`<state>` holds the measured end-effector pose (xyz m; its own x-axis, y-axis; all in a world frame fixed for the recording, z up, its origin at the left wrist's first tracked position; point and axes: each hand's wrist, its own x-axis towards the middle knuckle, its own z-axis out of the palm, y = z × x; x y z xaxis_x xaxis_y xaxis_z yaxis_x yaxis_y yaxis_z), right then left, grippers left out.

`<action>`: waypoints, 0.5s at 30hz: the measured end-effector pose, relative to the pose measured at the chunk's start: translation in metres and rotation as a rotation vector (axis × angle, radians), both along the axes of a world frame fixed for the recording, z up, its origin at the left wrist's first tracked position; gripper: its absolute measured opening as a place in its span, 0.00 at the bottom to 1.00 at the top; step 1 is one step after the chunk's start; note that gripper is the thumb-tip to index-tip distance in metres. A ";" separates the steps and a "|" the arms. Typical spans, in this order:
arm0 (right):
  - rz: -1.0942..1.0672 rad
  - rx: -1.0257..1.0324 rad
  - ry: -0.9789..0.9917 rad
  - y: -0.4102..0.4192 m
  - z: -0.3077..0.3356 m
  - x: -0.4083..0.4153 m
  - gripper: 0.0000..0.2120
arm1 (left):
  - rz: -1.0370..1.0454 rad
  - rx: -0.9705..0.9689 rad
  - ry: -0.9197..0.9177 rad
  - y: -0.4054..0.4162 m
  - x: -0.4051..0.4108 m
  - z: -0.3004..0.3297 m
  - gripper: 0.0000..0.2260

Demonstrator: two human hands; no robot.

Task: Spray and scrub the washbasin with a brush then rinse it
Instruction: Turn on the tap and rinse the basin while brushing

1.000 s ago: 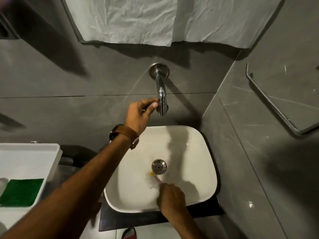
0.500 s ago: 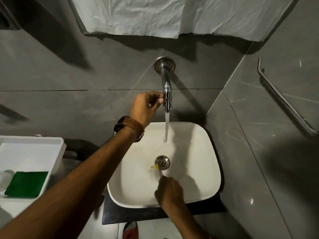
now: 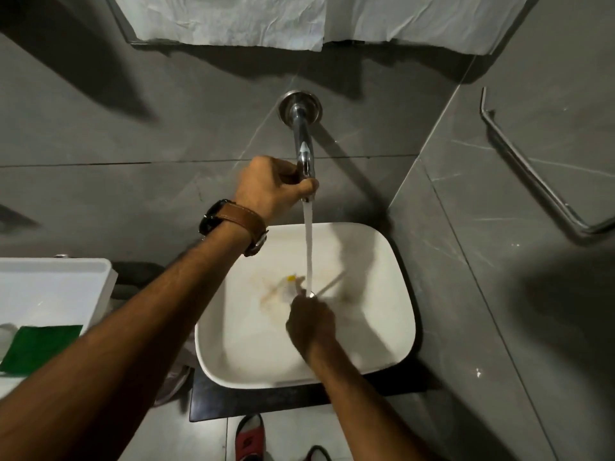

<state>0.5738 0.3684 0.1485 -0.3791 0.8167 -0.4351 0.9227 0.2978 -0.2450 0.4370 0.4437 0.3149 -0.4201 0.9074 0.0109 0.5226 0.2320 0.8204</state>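
The white rounded-rectangular ceramic washbasin (image 3: 376, 327) sits on a dark slab against the grey tiled wall, low in the middle of the view; brownish smears spread over its floor near the centre; a stream of water (image 3: 308, 247) falls from the chrome wall-mounted tap (image 3: 302, 141) straight into it. The right hand (image 3: 311, 322) is inside the basin under the stream, fingers curled closed around a thin pale-handled brush (image 3: 327, 286) that is blurred, with a yellow bit just beside it; the left hand (image 3: 269, 188), a brown leather-strapped watch (image 3: 238, 221) on its wrist, is closed around the tap's end, thumb pressed at the spout. To the left, a white rectangular tray (image 3: 53, 287) holds a green scouring pad (image 3: 40, 347); a creased white sheet (image 3: 233, 18) hangs above the tap; a metal rail (image 3: 525, 168) runs along the right-hand wall; a red slipper (image 3: 249, 439) shows on the floor below.
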 end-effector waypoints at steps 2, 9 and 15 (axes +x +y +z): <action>-0.101 0.111 -0.033 0.020 0.004 0.016 0.14 | -0.053 -0.008 -0.082 -0.001 -0.004 0.001 0.11; -0.175 -0.009 0.039 -0.046 -0.008 0.077 0.21 | -0.108 -0.017 -0.153 0.000 -0.011 0.003 0.11; -0.882 -0.512 0.643 -0.010 -0.003 0.028 0.12 | -0.133 -0.039 -0.130 -0.001 -0.011 0.004 0.13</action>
